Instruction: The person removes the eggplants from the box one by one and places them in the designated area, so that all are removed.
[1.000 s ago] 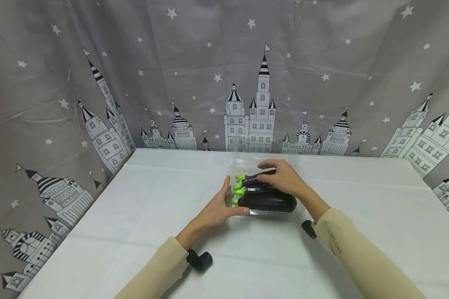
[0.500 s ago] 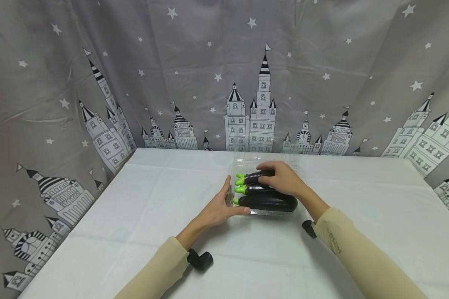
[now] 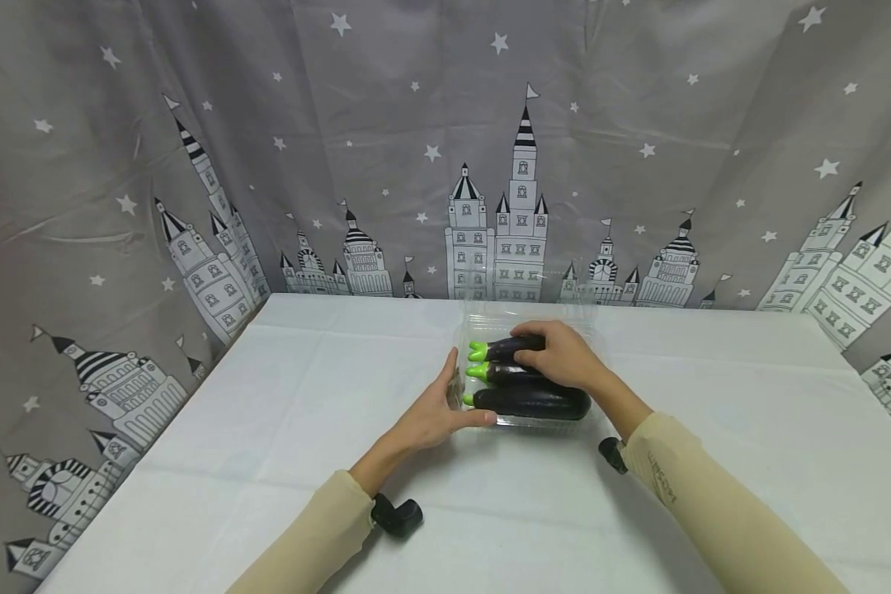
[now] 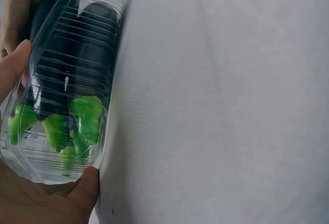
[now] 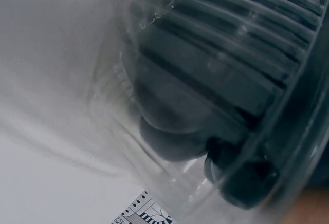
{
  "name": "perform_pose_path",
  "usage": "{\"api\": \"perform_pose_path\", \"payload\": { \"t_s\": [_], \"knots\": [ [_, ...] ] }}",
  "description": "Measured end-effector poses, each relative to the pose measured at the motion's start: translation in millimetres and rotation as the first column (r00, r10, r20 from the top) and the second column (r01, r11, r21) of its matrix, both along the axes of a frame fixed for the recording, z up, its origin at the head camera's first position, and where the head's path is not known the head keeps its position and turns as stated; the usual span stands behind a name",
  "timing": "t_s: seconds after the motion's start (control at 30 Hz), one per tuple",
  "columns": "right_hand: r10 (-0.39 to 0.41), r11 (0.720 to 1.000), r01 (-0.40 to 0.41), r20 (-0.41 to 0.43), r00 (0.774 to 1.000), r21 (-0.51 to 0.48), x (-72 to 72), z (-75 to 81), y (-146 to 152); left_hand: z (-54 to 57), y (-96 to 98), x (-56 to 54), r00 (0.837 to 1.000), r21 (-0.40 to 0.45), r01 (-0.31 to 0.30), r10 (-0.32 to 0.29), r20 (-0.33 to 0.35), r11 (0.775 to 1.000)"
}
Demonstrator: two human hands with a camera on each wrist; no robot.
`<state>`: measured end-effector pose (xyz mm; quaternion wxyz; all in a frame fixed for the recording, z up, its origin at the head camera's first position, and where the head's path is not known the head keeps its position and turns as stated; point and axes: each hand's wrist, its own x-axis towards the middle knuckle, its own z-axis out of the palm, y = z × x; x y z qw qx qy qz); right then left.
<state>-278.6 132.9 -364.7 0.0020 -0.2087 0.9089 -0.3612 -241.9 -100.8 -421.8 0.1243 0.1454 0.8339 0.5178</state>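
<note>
A clear plastic clamshell container point(image 3: 542, 425) stands on the table with its lid raised at the back. Several dark eggplants with bright green stems lie in it, the nearest eggplant point(image 3: 530, 402) along its front wall. My left hand point(image 3: 431, 412) holds the container's left end, thumb at the front and fingers along the side. The right hand point(image 3: 564, 356) reaches in from the right and grips the far eggplant point(image 3: 501, 350), hiding its blunt end. In the left wrist view, green stems point(image 4: 88, 120) show through the ribbed wall. The right wrist view shows dark rounded eggplant ends point(image 5: 175, 106) through the plastic.
A white cloth-covered table point(image 3: 327, 355) spreads around the container. Behind it hangs a grey curtain point(image 3: 386, 124) printed with castles and stars. Black wrist-camera mounts point(image 3: 397, 517) hang by both sleeves near the tabletop.
My right hand has shifted its eggplant slightly toward the back, over the farthest one, whose separate stem is now mostly covered. The middle eggplant shows more. The left hand stays put.
</note>
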Motion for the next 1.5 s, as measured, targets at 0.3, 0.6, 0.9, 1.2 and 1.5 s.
{"api": "perform_pose_path", "payload": {
  "t_s": [0.3,0.6,0.9,1.2,1.5],
  "knots": [
    [-0.013,1.000,0.013,0.000,1.000,0.011,2.5,0.8,0,0.3,-0.1,0.3,1.000,-0.002,-0.002,0.002,0.004,1.000],
    [-0.042,0.999,0.042,-0.019,0.999,0.022,1.1,-2.2,-1,-0.2,-0.2,-0.3,1.000,0.006,-0.003,0.003,0.002,1.000],
    [-0.071,0.996,0.069,-0.031,0.997,-0.049,2.2,2.4,3,-0.4,0.9,-0.3,1.000,0.014,0.002,-0.002,0.008,1.000],
    [-0.090,0.992,0.074,-0.162,0.983,-0.102,1.6,8.8,8,-0.4,0.5,0.5,1.000,-0.003,-0.004,0.004,0.001,1.000],
    [-0.104,0.992,0.080,-0.284,0.953,-0.096,0.9,13.6,19,-3.5,0.1,-1.9,1.000,-0.001,0.000,0.000,-0.005,1.000]
  ]
}}
